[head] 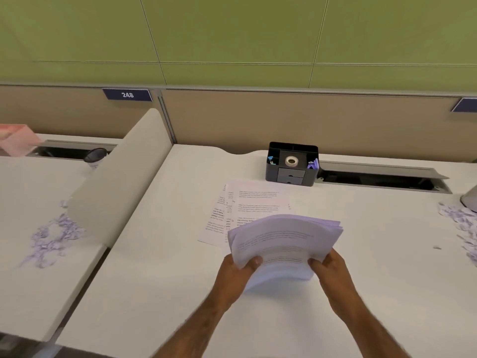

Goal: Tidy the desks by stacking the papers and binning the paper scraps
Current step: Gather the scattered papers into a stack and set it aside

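Note:
A thick bundle of printed papers [286, 241] bows upward above the white desk [154, 280]. My left hand [236, 273] grips its near left edge, thumb on top. My right hand [329, 270] grips the near right edge the same way. Beyond the bundle, a few loose printed sheets [247, 202] lie fanned flat on the desk. Paper scraps [55, 237] are strewn over the neighbouring desk at the left. More paper scraps [462, 223] lie at the right edge of this desk.
A black desk organiser [291, 164] with a tape roll stands at the back of the desk. A curved grey divider [118, 182] separates the two desks. An open cable tray [382, 178] runs along the back right. A pink sheet [16, 139] shows far left.

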Motion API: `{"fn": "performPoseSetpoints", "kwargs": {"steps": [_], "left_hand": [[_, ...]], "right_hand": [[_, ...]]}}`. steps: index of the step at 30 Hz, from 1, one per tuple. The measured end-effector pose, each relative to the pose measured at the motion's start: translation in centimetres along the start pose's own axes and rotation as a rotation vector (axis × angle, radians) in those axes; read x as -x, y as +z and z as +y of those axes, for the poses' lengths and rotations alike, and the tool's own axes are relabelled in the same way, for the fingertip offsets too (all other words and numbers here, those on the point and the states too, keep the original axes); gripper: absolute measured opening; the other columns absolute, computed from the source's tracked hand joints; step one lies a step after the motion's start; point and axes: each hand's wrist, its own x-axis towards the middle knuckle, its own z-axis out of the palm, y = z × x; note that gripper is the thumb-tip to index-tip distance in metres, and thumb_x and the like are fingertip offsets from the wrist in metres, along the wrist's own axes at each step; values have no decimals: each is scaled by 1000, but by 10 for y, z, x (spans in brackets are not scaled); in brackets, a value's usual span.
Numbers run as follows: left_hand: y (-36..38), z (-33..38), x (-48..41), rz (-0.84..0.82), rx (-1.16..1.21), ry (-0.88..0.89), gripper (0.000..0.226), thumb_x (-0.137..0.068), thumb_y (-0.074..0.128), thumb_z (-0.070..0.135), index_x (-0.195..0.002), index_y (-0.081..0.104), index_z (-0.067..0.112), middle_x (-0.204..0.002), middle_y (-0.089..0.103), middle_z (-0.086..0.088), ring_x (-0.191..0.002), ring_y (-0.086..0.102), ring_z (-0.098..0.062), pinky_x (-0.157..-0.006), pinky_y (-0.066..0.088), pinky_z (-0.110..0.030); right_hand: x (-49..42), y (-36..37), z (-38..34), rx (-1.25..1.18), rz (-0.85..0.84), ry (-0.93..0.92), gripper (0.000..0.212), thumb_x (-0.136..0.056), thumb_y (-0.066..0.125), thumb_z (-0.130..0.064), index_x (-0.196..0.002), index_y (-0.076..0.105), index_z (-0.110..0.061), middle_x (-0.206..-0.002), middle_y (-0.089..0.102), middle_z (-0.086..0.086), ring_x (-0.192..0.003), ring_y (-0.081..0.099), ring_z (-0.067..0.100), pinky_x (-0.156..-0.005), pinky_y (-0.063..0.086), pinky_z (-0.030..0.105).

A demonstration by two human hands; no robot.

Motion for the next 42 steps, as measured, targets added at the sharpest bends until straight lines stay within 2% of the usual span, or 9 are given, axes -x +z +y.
{"fn": "performPoseSetpoints", "kwargs": {"steps": [3, 7, 10, 13, 20, 27, 34, 39, 42], "left_hand": [[0, -8, -2, 46, -31, -21, 14, -88, 75, 31, -101, 74, 38, -99, 77, 12, -101, 72, -12, -78, 58, -20], [-27, -11, -16, 157, -56, -58, 5, -94, 72, 22, -97, 76, 20, -91, 80, 9, -95, 76, -16, -76, 58, -20], [-67, -8, -25, 236, -43, -63, 12, -94, 71, 16, -105, 75, 15, -98, 80, 6, -97, 76, -15, -87, 60, -31], [-109, -5, -26, 318, 1, -103, 13, -94, 70, 18, -107, 74, 17, -100, 80, 4, -96, 76, -19, -84, 60, -35], [-167, -1, -11, 435, 176, -183, 19, -95, 68, 17, -113, 72, 23, -107, 79, 2, -95, 76, -20, -91, 55, -43], [-196, -10, -12, 477, 265, -224, 24, -95, 66, 17, -119, 70, 23, -110, 78, -2, -94, 76, -23, -68, 64, -38], [-190, -15, -28, 438, 292, -238, 25, -96, 65, 14, -119, 70, 22, -116, 76, -4, -96, 76, -24, -71, 64, -39], [-181, -12, -39, 413, 301, -235, 24, -95, 66, 16, -117, 70, 26, -115, 77, 0, -98, 75, -20, -74, 64, -37], [-179, -12, -40, 412, 293, -238, 27, -95, 66, 16, -120, 69, 25, -118, 76, 0, -102, 74, -22, -77, 63, -38]], "right_hand": [[-4, 6, 17, 32, -7, 43, 35, -97, 51, -2, -118, 68, -26, -112, 75, -5, -108, 69, 17, -100, 53, 47], [-18, 23, 20, -24, -77, 33, 20, -103, 54, -16, -115, 69, -23, -112, 75, -3, -106, 70, 18, -94, 53, 39], [-48, 32, 29, 109, 80, 91, 19, -99, 55, -11, -107, 69, -21, -108, 75, 1, -99, 70, 19, -91, 52, 35], [-89, 34, 39, 405, 237, 188, 20, -98, 55, -14, -114, 67, -14, -119, 70, 7, -110, 64, 25, -95, 48, 36], [-137, 62, 35, 900, 240, 350, 73, -78, 71, -66, -122, 54, -10, -126, 49, 12, -124, 46, 33, -95, 43, 46], [-148, 77, 40, 1008, 254, 396, 70, -76, 79, -56, -124, 51, -13, -124, 48, 11, -121, 47, 32, -95, 42, 47], [-146, 71, 39, 1024, 234, 404, 58, -86, 72, -50, -124, 49, -14, -124, 54, 12, -119, 51, 32, -95, 43, 47], [-137, 89, 45, 1180, 272, 380, 76, -73, 70, -73, -117, 50, -15, -119, 47, 7, -115, 47, 26, -81, 48, 41], [-138, 96, 45, 1209, 251, 350, 74, -75, 71, -69, -120, 49, -14, -120, 48, 7, -114, 48, 25, -81, 50, 40]]}}
